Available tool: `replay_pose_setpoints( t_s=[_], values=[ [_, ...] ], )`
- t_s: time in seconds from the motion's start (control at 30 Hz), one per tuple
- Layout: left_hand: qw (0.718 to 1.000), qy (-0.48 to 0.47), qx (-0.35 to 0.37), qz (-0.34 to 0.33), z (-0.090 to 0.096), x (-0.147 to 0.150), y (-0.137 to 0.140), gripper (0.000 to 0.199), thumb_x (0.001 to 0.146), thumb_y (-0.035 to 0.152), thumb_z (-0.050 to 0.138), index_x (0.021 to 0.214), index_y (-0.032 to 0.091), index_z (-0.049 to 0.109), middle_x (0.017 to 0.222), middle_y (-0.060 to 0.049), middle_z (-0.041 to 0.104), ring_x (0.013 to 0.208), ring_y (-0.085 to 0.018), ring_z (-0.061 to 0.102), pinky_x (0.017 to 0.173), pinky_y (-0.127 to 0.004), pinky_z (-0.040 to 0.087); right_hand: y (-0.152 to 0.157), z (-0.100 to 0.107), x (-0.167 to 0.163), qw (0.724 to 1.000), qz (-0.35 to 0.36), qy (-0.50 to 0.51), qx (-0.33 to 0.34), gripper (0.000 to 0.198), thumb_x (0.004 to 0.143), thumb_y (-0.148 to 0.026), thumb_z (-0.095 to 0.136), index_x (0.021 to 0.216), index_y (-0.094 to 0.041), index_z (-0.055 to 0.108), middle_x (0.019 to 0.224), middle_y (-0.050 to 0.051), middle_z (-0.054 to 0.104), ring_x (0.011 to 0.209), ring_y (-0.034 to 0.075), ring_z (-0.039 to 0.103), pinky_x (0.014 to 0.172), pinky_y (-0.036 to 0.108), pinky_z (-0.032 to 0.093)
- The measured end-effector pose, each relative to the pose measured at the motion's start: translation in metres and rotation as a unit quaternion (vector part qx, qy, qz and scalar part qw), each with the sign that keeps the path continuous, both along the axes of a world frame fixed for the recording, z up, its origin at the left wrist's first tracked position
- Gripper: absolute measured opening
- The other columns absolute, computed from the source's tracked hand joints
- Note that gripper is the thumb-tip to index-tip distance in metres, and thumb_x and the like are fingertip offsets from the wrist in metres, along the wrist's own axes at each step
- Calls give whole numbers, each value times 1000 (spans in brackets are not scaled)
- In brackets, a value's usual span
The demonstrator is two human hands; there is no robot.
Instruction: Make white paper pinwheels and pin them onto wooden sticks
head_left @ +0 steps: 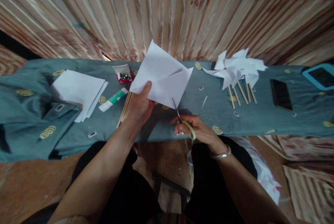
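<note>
"Watching through the head camera from out here, what do I have in each grip?"

"My left grip (pixel 141 105) is pinched on the white sheet (pixel 159 64) near its left corner, thumb on the upper face, other fingers mostly hidden beneath. My right grip (pixel 194 125) is wrapped round the handles of the scissors (pixel 178 113)."

"Where is the sheet?"

"Straight ahead of me, tilted, over the middle of the surface (pixel 219 107), with the blades at its lower edge. They look slightly parted, but I can't tell whether paper lies between them."

"What worries me most?"

"The slit at its right corner. One already runs inward there. If I drove a second cut too deep and the two met, I reckon a flap would come off."

"And my hold?"

"It's on one side only, so the far end could sag under the blades and skew the line. Pinching harder might crease it instead."

"Anything nearby I could upset?"

"The open box (pixel 124 74) of small metal pieces sits just left of the sheet; a careless swing of my left grip could spill it. The loose sticks (pixel 124 110) beside that wrist might roll if nudged. The paper pinwheels (pixel 238 68) are well apart, to the right, so I'd worry less there."
</note>
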State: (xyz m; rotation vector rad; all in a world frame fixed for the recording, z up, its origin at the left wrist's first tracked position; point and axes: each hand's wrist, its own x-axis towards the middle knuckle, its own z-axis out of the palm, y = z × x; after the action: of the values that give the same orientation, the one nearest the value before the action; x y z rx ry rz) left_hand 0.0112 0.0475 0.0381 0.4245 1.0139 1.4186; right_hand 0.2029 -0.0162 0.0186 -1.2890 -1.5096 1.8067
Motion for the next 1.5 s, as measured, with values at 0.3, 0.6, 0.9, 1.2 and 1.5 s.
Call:
replay_pose_setpoints(
  t_s=[0.3, 0.6, 0.9, 1.2, 1.5],
  values=[
    [999, -45, -15, 16, 5, 3, -2, 30, 95, 10, 54, 115, 28, 67, 95, 2, 75, 90, -15, 72, 85, -29, 58, 0, 3, -1, 1000, 9, -3, 12, 54, 75, -67, 71, 96, -17, 66, 75, 1, 69, 65, 13, 61, 63, 26, 50],
    [999, -34, -1, 3, 3, 2, -2, 32, 94, 12, 55, 119, 30, 65, 94, 3, 76, 84, -13, 72, 79, -24, 59, 0, -1, -1, 1000, -4, 2, 13, 53, 73, -66, 73, 95, -18, 67, 74, 1, 69, 66, 14, 61, 65, 27, 50],
    [1000, -22, -9, 8, 2, 1, -1, 33, 92, 14, 58, 120, 30, 65, 101, 1, 77, 93, -17, 73, 74, -26, 60, -1, -2, 2, 1000, 4, -2, 8, 56, 74, -67, 73, 100, -17, 67, 77, 2, 69, 68, 14, 61, 65, 27, 49],
    [999, -34, -8, 13, 4, 2, -2, 26, 93, 11, 56, 112, 25, 67, 97, 2, 76, 84, -14, 73, 78, -27, 59, -1, -4, 1, 1000, -9, 11, -7, 56, 72, -66, 75, 98, -17, 67, 76, 1, 68, 66, 13, 60, 65, 26, 49],
    [1000, -25, 12, 8, 2, -1, -2, 30, 93, 13, 58, 120, 24, 63, 97, 0, 76, 88, -16, 73, 79, -27, 59, -2, -7, 1, 1000, -16, 24, -2, 53, 72, -62, 77, 97, -16, 69, 68, -1, 64, 61, 12, 57, 57, 23, 46]
  ],
)
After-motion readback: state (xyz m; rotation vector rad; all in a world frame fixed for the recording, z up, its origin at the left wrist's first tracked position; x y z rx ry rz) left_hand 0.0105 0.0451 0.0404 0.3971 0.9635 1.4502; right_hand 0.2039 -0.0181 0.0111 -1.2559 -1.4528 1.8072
